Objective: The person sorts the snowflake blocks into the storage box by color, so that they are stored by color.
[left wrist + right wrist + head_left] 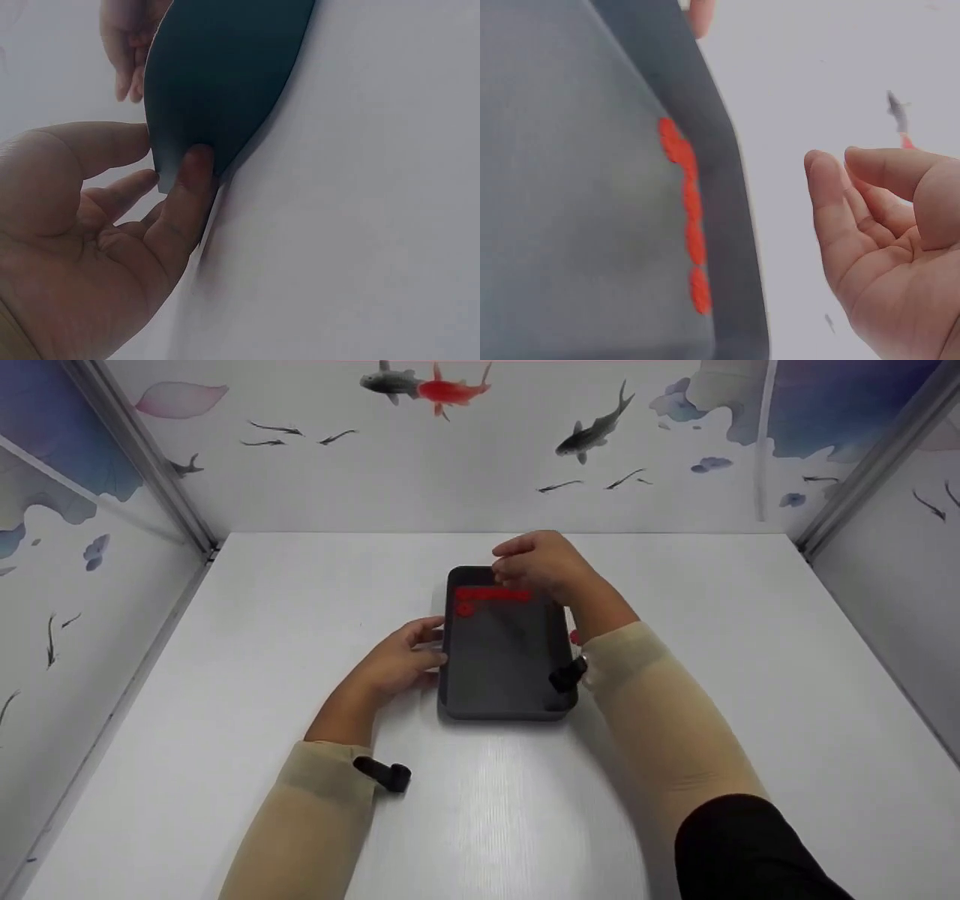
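Note:
A dark grey rectangular tray (504, 675) lies on the white table. Along its far wall inside runs a row of small red round pieces (495, 595), with one red piece (465, 609) beneath the row's left end. In the right wrist view these red pieces (693, 202) look flat and bumpy-edged. My left hand (401, 660) rests against the tray's left side, thumb at the rim and fingers on the outer wall. Above the tray's far right corner hovers my right hand (544, 562); its thumb and fingers are loosely bent, apart at the tips, with nothing visible between them.
Another red thing (575, 637) shows just right of the tray, mostly hidden by my right forearm. A black wrist camera (568, 674) overlaps the tray's right edge. The table (712, 660) meets a back panel (465, 487) painted with fish, and side panels stand left and right.

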A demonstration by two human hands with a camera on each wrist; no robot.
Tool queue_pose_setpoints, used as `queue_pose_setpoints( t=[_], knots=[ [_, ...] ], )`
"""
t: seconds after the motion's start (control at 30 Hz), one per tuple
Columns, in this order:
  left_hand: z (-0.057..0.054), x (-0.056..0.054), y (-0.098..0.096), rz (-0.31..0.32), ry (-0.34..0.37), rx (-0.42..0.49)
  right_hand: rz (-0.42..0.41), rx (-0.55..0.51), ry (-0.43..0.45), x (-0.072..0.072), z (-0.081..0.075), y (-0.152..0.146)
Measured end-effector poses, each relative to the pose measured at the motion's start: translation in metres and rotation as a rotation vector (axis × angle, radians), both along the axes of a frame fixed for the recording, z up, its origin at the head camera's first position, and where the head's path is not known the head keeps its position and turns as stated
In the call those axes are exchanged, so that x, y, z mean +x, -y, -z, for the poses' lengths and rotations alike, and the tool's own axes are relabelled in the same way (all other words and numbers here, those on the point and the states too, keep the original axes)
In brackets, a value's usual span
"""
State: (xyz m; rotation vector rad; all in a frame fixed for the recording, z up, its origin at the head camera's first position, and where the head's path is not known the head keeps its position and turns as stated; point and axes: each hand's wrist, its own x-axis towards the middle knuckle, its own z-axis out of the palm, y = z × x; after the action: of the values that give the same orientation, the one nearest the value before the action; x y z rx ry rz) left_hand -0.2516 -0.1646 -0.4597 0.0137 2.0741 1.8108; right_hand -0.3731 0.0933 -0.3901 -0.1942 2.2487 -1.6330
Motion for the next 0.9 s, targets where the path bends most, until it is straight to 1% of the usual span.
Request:
queue_pose_setpoints(
  t=[0.1, 0.2, 0.37, 0.47, 0.57, 0.77, 0.9],
  knots=[
    [0.001, 0.000, 0.000, -0.002, -0.007, -0.002, -0.007, 0.032, -0.030, 0.009, -0.006, -0.020],
    [0.001, 0.000, 0.000, 0.001, -0.005, 0.002, 0.001, 0.044, -0.042, 0.019, -0.009, -0.041],
    [0.001, 0.000, 0.000, 0.001, -0.001, 0.002, 0.048, 0.043, -0.067, 0.032, -0.006, -0.071],
    [0.000, 0.000, 0.000, -0.003, 0.008, -0.002, 0.066, 0.047, -0.075, 0.036, 0.000, -0.088],
    [0.000, 0.000, -0.001, -0.010, 0.015, -0.009, 0.077, 0.078, -0.060, 0.037, 0.008, -0.100],
    [0.000, 0.000, 0.000, -0.004, 0.017, -0.009, 0.069, 0.228, -0.020, 0.033, 0.022, -0.115],
    [0.000, -0.001, 0.001, -0.007, 0.027, -0.004, 0.053, 0.295, -0.015, 0.029, 0.032, -0.123]
  ],
)
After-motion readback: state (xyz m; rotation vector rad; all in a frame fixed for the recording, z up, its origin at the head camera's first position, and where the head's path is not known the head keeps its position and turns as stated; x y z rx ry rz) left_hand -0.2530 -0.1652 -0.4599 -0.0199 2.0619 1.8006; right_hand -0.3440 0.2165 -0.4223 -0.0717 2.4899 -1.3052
